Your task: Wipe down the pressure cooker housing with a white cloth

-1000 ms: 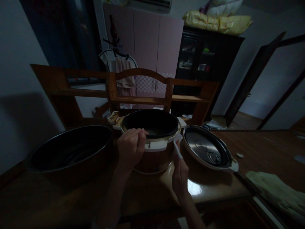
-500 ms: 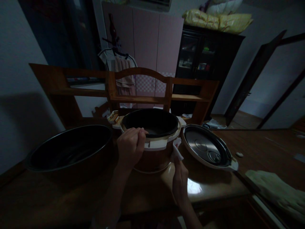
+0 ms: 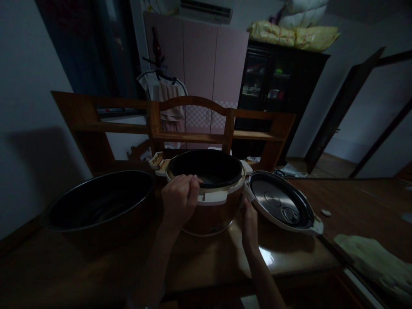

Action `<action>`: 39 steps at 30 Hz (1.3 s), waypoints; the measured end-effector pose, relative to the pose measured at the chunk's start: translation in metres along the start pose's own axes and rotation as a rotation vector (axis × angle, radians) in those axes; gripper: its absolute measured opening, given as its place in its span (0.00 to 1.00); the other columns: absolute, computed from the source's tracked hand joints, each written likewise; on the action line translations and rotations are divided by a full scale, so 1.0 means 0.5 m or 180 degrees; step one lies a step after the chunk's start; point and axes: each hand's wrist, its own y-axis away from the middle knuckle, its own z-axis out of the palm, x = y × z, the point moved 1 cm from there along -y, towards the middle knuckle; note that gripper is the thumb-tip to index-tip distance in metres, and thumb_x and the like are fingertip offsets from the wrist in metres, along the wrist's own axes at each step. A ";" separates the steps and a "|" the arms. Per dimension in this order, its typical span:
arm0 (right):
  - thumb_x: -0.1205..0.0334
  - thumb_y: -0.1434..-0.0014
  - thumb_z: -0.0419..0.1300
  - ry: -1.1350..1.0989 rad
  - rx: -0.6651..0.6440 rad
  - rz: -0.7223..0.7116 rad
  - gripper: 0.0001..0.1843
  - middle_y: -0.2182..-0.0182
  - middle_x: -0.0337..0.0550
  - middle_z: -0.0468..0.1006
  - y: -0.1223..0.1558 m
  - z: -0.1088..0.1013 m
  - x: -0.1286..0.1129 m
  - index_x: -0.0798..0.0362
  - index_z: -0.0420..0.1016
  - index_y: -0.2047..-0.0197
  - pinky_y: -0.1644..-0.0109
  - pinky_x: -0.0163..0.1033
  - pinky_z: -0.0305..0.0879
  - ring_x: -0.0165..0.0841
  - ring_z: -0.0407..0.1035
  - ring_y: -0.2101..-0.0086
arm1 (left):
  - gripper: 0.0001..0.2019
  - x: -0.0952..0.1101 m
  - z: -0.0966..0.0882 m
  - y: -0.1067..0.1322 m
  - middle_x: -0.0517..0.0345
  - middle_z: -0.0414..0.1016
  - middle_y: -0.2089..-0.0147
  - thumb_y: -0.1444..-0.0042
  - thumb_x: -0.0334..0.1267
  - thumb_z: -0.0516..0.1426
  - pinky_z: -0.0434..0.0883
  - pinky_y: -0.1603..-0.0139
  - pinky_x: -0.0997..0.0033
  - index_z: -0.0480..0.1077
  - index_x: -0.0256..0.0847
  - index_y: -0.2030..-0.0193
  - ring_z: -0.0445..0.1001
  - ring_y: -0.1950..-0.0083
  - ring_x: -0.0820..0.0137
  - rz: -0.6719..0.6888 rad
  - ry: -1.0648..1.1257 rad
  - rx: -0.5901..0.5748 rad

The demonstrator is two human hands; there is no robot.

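A rice cooker (image 3: 206,216) with a brown body and white rim stands upright on the wooden table, its dark inside showing from above. My left hand (image 3: 180,197) is closed over its near left rim, with the fingertips partly hidden inside. My right hand (image 3: 249,221) is at the cooker's right side, pinching a white tissue (image 3: 248,193) that is partly hidden and hard to tell from the pale lid edge behind. To the right lies the cooker lid (image 3: 273,198), metal underside up. A wide black pot (image 3: 96,229) sits to the left of the cooker.
Behind the cooker runs a wooden shelf rack (image 3: 193,136) along the table's far edge. A pale cloth (image 3: 370,255) lies at the right, near a small white round object (image 3: 325,212). The table (image 3: 199,266) surface is glossy, and the room is dim.
My right hand has moved slightly right and up along the cooker's side, and less of the tissue shows. My left hand keeps its hold on the rim. The view has shifted slightly.
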 end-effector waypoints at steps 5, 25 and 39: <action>0.41 0.36 0.52 0.0005 0.0320 0.0410 0.29 0.51 0.48 0.77 0.003 0.013 -0.022 0.56 0.77 0.48 0.46 0.44 0.61 0.42 0.68 0.49 | 0.15 -0.003 0.002 0.001 0.56 0.75 0.66 0.33 0.34 0.47 0.63 0.57 0.65 0.73 0.38 0.66 0.72 0.64 0.70 0.0000 -0.0031 0.0010; 0.54 0.28 0.46 -0.0041 0.0002 -0.0587 0.25 0.34 0.43 0.60 0.091 0.054 -0.057 0.47 0.60 0.31 0.30 0.44 0.46 0.35 0.52 0.34 | 0.15 -0.002 0.003 0.000 0.56 0.75 0.67 0.33 0.34 0.47 0.63 0.57 0.65 0.72 0.38 0.66 0.72 0.63 0.70 0.0010 -0.0021 0.0022; 0.49 0.29 0.46 0.0119 -0.0191 -0.0120 0.29 0.33 0.44 0.57 0.142 0.028 -0.019 0.49 0.56 0.29 0.30 0.45 0.47 0.36 0.51 0.33 | 0.15 0.003 -0.001 -0.002 0.56 0.75 0.66 0.33 0.34 0.46 0.63 0.57 0.65 0.72 0.38 0.66 0.72 0.63 0.70 0.0008 0.0008 0.0001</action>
